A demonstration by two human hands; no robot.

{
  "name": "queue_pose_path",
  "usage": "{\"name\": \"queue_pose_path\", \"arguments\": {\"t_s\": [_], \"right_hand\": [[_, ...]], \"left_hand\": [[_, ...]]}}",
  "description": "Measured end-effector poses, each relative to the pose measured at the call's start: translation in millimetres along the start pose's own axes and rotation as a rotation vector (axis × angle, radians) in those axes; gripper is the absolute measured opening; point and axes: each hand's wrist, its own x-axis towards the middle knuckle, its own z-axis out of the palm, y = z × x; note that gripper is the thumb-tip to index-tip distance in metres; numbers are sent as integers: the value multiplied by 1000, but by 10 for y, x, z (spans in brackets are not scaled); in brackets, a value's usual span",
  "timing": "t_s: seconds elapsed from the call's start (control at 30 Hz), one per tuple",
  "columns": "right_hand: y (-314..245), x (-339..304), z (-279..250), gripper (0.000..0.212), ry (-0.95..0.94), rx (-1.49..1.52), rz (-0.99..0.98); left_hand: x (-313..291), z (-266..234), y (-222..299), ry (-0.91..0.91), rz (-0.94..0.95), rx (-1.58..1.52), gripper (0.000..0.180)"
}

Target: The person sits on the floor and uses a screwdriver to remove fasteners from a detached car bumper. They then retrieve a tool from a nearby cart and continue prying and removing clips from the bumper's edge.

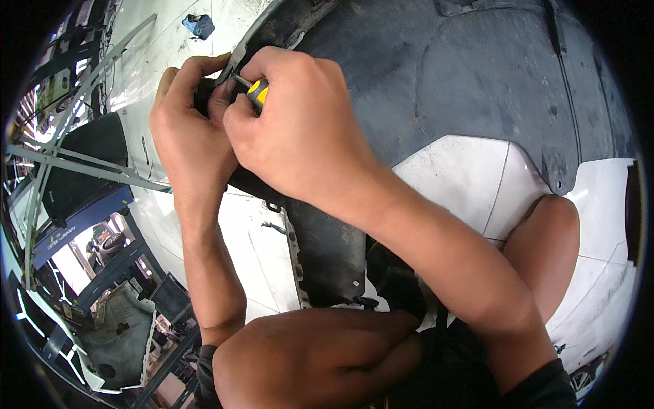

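A large black plastic car panel (477,82), scuffed and dusty, spreads across the upper right, with a narrower section running down toward my knees. At its upper-left edge my right hand (306,116) is closed round a screwdriver (259,93) with a yellow and black handle. Most of the handle is hidden in the palm, and the short visible shaft meets the panel's rim. My left hand (194,123) is closed on that same rim, fingers bent over it and thumb beside the shaft. Whatever the screwdriver's tip touches is hidden by my fingers.
White floor tiles (449,163) lie under the panel. A crumpled blue cloth or bag (198,26) sits at the upper left. Grey metal bars (88,163) of a rack stand at the left, with another dark panel (119,334) below. My bent knees (306,354) are close to the work.
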Motion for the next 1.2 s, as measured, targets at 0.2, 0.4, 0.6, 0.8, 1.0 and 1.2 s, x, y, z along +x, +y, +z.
{"name": "queue_pose_path", "arguments": {"t_s": [0.2,0.4,0.6,0.8,1.0,1.2], "right_hand": [[166,-161,-283,16,-28,-11,64],[318,-685,-302,21,-224,163,327],[173,-822,2,25,-257,-31,26],[116,-782,219,31,-236,-146,-68],[-59,-788,310,23,-254,-271,-38],[-252,-652,417,23,-195,-368,-121]], "left_hand": [[55,-10,26,-29,-5,58,23],[111,-8,-117,-103,-7,122,17],[112,76,120,-6,-18,45,18],[149,-41,164,-89,-82,119,13],[297,-209,216,-187,-192,192,15],[501,-257,-146,-347,52,271,19]]}}
